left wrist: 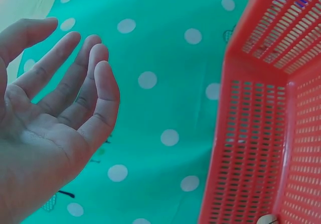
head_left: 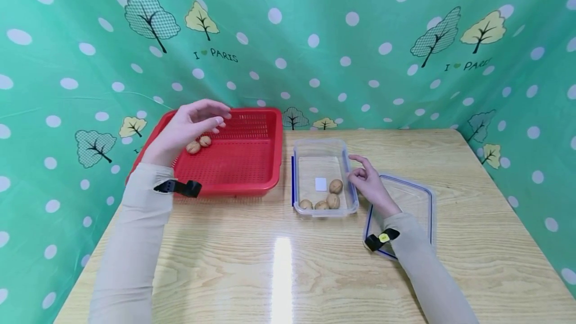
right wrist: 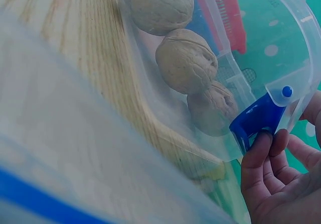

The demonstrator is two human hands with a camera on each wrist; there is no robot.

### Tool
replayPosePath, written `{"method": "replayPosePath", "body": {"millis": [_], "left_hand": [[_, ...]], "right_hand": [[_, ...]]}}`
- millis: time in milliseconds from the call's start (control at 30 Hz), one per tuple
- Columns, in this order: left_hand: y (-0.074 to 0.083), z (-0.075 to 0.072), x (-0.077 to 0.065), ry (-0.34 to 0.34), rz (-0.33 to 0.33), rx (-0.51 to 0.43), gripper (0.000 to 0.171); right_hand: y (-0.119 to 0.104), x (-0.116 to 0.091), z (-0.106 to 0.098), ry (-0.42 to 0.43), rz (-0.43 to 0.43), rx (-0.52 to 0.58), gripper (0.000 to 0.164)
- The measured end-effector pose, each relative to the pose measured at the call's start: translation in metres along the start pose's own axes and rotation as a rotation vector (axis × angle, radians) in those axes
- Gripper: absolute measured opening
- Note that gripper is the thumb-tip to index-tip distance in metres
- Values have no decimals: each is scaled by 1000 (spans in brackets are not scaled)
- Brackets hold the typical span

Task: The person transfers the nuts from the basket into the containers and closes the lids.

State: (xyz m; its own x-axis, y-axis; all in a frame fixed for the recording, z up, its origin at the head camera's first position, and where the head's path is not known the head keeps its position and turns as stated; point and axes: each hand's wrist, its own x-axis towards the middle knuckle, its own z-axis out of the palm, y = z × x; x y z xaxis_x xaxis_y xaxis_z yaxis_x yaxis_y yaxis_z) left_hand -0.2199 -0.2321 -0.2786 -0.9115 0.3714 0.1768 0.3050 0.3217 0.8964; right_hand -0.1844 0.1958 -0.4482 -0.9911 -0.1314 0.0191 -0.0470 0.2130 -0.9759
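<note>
My left hand (head_left: 191,126) hovers over the left part of the red basket (head_left: 238,190), its fingers loosely bent and nothing in them. Below it, two walnuts (head_left: 193,147) show in the basket; the hand and forearm cover part of it. To the right stands a clear plastic box (head_left: 325,212), its top uncovered, with several walnuts (head_left: 335,186) toward its front and right side. At the box's right side is my right hand (head_left: 371,186). In the right wrist view its thumb and fingers pinch a blue clip (right wrist: 262,114) on the box.
A clear lid with a blue seal (head_left: 425,204) lies on the wooden table (head_left: 225,259), right of the box and partly under my right forearm. A green patterned cloth (head_left: 315,64) hangs behind the table and along its sides.
</note>
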Motion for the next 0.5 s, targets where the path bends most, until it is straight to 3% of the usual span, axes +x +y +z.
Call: {"method": "replayPosePath", "body": {"millis": [200, 333, 500], "left_hand": [[-1, -11, 4, 37, 8, -70, 30], [-6, -16, 6, 58, 13, -167, 28], [-15, -20, 10, 73, -2, -252, 34]], "right_hand": [[8, 2, 0, 14, -11, 5, 54], [7, 3, 0, 15, -13, 24, 54], [9, 3, 0, 15, -23, 27, 53]]}}
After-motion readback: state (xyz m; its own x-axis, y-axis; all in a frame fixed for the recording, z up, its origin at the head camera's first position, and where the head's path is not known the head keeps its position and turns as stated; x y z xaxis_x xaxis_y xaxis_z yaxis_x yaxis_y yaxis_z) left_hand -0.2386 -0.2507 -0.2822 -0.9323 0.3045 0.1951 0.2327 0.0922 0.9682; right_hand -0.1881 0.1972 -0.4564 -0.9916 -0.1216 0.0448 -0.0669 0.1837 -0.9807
